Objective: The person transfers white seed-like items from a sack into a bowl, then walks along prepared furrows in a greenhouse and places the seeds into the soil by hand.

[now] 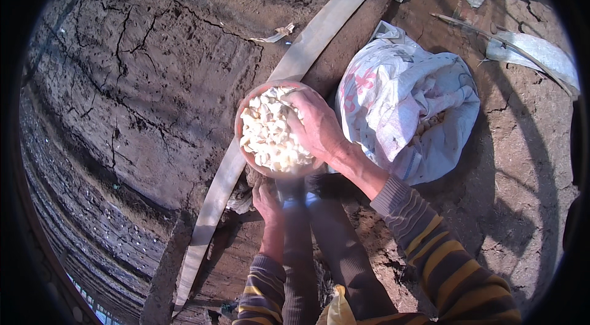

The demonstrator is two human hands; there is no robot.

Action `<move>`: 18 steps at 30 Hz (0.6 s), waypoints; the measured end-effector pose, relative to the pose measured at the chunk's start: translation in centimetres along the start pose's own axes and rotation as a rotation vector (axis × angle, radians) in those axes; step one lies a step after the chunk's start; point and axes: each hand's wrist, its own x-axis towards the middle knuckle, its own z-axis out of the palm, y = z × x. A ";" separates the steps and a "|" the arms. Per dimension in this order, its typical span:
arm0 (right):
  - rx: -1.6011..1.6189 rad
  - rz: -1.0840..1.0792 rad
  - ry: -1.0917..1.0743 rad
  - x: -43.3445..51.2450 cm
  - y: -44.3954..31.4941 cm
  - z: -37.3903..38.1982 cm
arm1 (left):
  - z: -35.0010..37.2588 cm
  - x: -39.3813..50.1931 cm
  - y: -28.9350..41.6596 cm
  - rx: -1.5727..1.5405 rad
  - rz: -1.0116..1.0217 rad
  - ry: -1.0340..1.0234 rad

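A round reddish bowl [240, 140] is heaped with pale, whitish pieces that look like garlic cloves [269, 136]. My right hand [318, 124] reaches over the bowl's right side, with thumb and fingers bent down into the cloves. Whether it grips any is hidden. Just below the bowl, my left hand [267, 203] is beside my legs, back upward. Its fingertips lie near the bowl's underside, and I cannot tell if they support it. To the right sits a white woven sack [392, 94] with printed marks, its mouth rumpled around more pieces.
A long flat pale strip [322, 30] runs diagonally behind the bowl, along an earthen ridge. Cracked soil beds [138, 80] lie left of it, with furrows [106, 237] at lower left. At upper right, a thin stick [502, 43] crosses a white scrap [525, 48].
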 end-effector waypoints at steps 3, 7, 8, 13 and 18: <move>0.200 -0.037 0.177 -5.5 -4.3 -7.1 | 3.7 -7.2 9.2 -0.013 0.003 -0.069; 0.239 0.356 0.503 -13.2 -0.2 -15.0 | 9.0 -16.7 17.7 0.114 0.044 -0.535; 0.292 0.464 0.541 -14.5 1.9 -16.5 | 10.7 -18.0 18.2 0.186 0.158 -0.743; -0.016 0.517 0.375 -16.0 15.6 -16.8 | 22.8 -19.6 16.3 0.667 0.857 -1.139; -0.591 0.791 -0.005 -13.0 24.0 -15.7 | 31.6 -13.1 12.5 1.934 1.532 -0.925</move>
